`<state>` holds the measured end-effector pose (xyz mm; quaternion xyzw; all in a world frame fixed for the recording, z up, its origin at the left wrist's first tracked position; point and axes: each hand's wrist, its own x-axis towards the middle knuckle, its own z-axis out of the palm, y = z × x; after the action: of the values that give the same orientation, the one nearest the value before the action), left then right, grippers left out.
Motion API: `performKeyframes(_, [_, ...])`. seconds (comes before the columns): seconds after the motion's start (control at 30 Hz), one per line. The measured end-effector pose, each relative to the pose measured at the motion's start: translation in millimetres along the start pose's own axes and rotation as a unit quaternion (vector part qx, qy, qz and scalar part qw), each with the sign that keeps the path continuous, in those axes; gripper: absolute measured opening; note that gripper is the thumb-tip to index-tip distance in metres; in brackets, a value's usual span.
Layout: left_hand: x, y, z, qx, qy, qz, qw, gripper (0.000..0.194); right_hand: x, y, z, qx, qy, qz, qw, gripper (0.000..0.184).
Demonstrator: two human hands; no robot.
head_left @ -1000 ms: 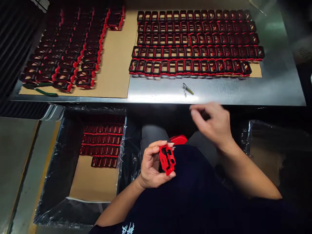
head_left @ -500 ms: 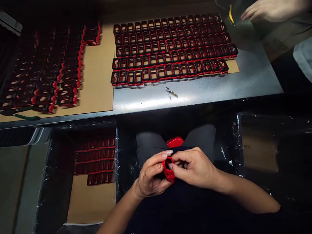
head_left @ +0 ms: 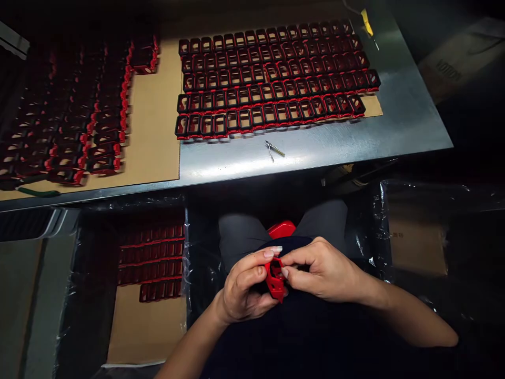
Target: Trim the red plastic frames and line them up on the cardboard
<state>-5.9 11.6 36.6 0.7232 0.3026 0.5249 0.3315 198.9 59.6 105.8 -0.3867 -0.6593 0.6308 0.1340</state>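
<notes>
Over my lap, my left hand [head_left: 246,287] wraps round a small red and black plastic housing [head_left: 274,281] with an opening facing up. My right hand [head_left: 319,271] pinches the right rim of that same housing between thumb and forefinger. Whether anything smaller sits between those fingertips is hidden. On the metal table beyond, rows of similar red and black housings [head_left: 268,95] stand side by side on cardboard. A small pair of metal tweezers or pins [head_left: 275,150] lies in front of those rows.
More housings [head_left: 71,121] fill the cardboard [head_left: 158,116] at left, near a green-handled tool [head_left: 38,192]. A yellow-handled tool [head_left: 366,22] lies at the far right. Below left, a plastic-lined box [head_left: 148,326] holds further housings; another lined box [head_left: 418,245] stands at right.
The housing has tilted slightly in my hands, and my right fingertips have shifted to its rim. Another person's hand at the upper right has gone from view.
</notes>
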Motion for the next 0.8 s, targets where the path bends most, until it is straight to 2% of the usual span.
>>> performKeyframes(0.2, [3.4, 2.8, -3.7, 0.002, -0.023, 0.006, 1.000, 0.078, 2.3, -0.1, 0.6, -0.015, 0.015, 0.018, 1.000, 0.027])
performKeyframes(0.33, [3.1, 4.0, -3.7, 0.009, -0.008, -0.010, 1.000, 0.083, -0.1, -1.2, -7.3, -0.004, -0.030, 0.000, 1.000, 0.025])
performKeyframes(0.43, [1.4, 2.4, -2.3, 0.005, 0.003, -0.017, 1.000, 0.084, -0.1, -0.9, -8.5, 0.043, -0.043, 0.026, 0.998, 0.024])
performKeyframes(0.5, [0.1, 0.0, -0.8, 0.001, 0.004, -0.012, 1.000, 0.084, 1.3, -1.2, -4.5, 0.056, -0.011, 0.046, 0.997, 0.018])
performKeyframes(0.6, [-2.0, -5.1, 2.5, -0.003, 0.011, -0.019, 1.000, 0.090, 2.3, -0.7, 1.9, -0.012, 0.053, 0.037, 0.998, 0.021])
performKeyframes(0.67, [-3.5, -8.6, 5.8, -0.040, 0.029, -0.054, 0.997, 0.089, 0.6, 2.6, 2.7, -0.028, 0.066, 0.026, 0.997, 0.026])
performKeyframes(0.73, [-4.3, -11.6, 9.8, -0.125, 0.057, -0.117, 0.984, 0.081, -2.2, 9.3, 1.2, 0.034, 0.060, 0.048, 0.997, 0.026])
performKeyframes(0.8, [-4.0, -14.2, 14.1, -0.220, 0.079, -0.178, 0.956, 0.076, -4.5, 18.1, 0.3, 0.117, 0.043, 0.079, 0.989, 0.028])
